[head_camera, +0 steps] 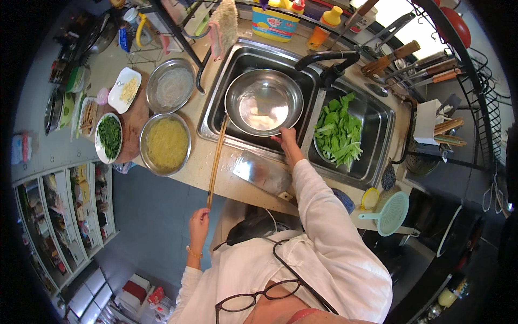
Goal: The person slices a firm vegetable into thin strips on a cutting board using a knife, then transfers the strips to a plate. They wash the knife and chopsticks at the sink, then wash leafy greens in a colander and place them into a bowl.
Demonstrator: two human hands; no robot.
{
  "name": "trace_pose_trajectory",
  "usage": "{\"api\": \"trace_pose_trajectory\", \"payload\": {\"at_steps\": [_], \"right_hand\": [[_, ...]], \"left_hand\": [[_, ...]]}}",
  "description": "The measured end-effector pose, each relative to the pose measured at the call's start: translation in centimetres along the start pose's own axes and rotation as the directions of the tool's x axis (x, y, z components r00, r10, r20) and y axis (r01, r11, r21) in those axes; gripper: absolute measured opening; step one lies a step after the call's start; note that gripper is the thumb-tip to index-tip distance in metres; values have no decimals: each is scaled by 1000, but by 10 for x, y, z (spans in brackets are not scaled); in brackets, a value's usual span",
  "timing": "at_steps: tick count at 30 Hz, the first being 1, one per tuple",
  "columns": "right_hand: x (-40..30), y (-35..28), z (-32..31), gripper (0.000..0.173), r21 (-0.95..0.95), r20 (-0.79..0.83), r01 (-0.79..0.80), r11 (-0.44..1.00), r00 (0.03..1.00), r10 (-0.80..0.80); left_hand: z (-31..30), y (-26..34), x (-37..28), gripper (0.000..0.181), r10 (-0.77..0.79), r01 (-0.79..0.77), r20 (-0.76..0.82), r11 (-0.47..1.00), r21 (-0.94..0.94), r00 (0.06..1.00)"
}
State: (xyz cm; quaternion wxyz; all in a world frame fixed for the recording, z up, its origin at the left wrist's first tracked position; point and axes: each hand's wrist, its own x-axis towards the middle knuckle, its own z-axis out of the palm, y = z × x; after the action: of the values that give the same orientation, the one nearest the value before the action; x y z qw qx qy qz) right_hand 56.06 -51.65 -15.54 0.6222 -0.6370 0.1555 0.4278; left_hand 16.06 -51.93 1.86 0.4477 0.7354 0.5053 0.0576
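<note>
My right hand (287, 139) grips the near rim of a steel bowl (297, 101) in the left basin of a double sink (210, 117). The bowl looks wet and shiny inside. My left hand (199, 222) holds the end of long wooden chopsticks (217, 166), whose far tips lie near the bowl's left side at the sink edge. A cleaver (263, 174) rests on the counter below the sink. Leafy greens (338, 129) fill a bowl in the right basin. Left of the sink stand a steel bowl of yellow noodles (166, 143) and one of translucent strands (174, 85).
A black faucet (327, 60) arches over the sink divider. At left are a dish of chopped greens (109, 137), a white dish (124, 90) and a wire rack. A green strainer (392, 213) sits at the counter's right end; utensils hang along the back.
</note>
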Motion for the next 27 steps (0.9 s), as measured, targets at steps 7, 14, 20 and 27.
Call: {"api": "trace_pose_trajectory", "payload": {"at_steps": [7, 14, 20, 27], "right_hand": [[2, 10, -12, 33, 98, 185, -222, 970, 962, 202], [-69, -49, -51, 47, -466, 238, -80, 881, 948, 211], [-131, -88, -173, 36, -222, 71, 130, 966, 991, -117], [-158, -108, -249, 27, -229, -102, 101, 968, 987, -127]], "left_hand": [[5, -18, -6, 15, -70, 71, 48, 997, -25, 996], [6, 14, 27, 14, 96, -98, 123, 995, 7, 988], [3, 63, 61, 14, 145, -156, 196, 987, 44, 970], [15, 98, 68, 14, 228, -239, 189, 971, 35, 955]]}}
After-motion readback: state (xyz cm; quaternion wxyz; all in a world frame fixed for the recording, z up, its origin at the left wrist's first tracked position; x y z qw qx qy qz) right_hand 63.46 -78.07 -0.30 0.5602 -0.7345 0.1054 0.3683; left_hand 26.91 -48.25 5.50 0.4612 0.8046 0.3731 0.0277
